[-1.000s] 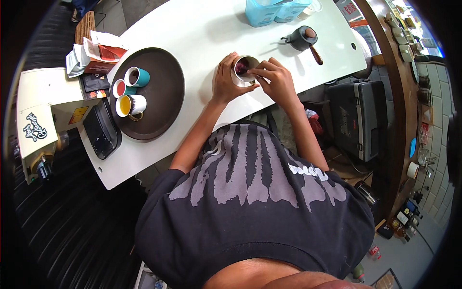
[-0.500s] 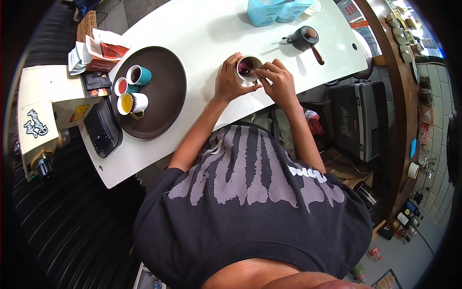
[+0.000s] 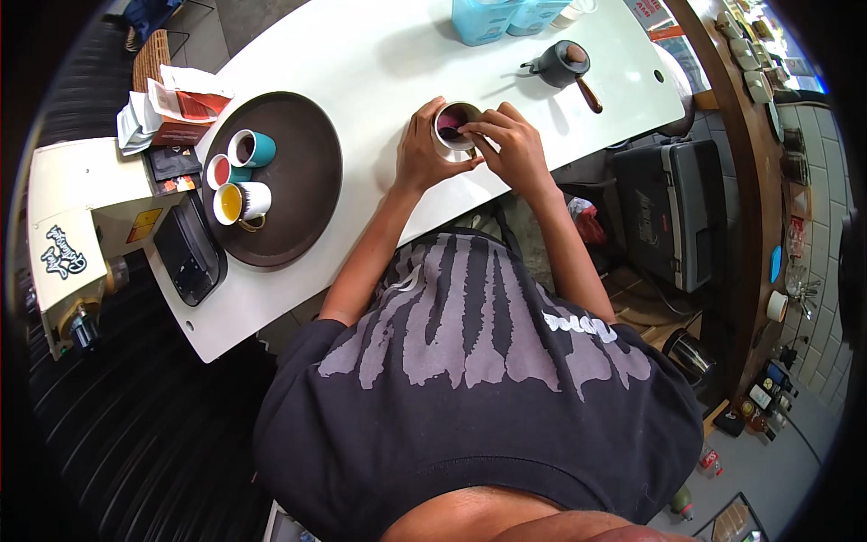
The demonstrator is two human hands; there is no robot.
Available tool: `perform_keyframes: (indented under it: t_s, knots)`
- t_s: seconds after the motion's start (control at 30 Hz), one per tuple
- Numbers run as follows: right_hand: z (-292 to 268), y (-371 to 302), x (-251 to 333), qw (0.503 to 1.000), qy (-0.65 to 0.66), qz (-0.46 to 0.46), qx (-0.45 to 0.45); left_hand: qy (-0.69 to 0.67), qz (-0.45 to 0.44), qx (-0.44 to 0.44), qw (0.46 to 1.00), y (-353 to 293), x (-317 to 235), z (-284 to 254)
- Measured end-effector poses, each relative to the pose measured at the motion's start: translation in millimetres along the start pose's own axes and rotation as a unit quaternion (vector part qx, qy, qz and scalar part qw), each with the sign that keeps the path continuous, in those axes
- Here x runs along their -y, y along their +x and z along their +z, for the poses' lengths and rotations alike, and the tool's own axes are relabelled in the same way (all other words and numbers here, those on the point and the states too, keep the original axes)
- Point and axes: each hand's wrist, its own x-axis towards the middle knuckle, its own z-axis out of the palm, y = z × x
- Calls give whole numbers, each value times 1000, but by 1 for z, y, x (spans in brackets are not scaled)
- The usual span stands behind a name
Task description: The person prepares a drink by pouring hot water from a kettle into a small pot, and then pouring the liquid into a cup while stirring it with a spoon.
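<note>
A white mug [image 3: 451, 126] with dark purple-red contents stands near the front edge of the white table. My left hand [image 3: 419, 154] is closed around its left side, with the thumb along the near side. Over the mug's right rim, the fingers of my right hand [image 3: 515, 147] are pinched together, their tips at the opening. Whatever they hold, if anything, is too small or hidden to make out. To the left, a round brown tray [image 3: 302, 185] carries a teal cup [image 3: 263, 149] with dark contents, a smaller teal-and-white cup [image 3: 217, 172] with red, and a white mug [image 3: 256, 200] with yellow.
A dark pot [image 3: 558, 65] with a wooden handle stands at the back right, light blue containers [image 3: 481, 22] behind it. Left of the tray are paper bags [image 3: 185, 122], a black flat device [image 3: 191, 248] and a cream machine [image 3: 68, 221]. A black case [image 3: 673, 212] sits right of the table.
The whole view has shifted slightly. My left hand stays around the mug, and my right fingers remain pinched at its rim. The purple contents show a little more.
</note>
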Motion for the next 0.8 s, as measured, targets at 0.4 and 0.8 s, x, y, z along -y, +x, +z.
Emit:
perform_keyframes:
  t_s: [0.4, 0.8]
  knots:
    - [-7, 3, 2, 1000, -5, 9, -25, -12, 8, 23, 1000, 1, -8, 0]
    - [-12, 13, 4, 1000, 0, 17, 18, -78, -42, 57, 994, 3, -12, -3]
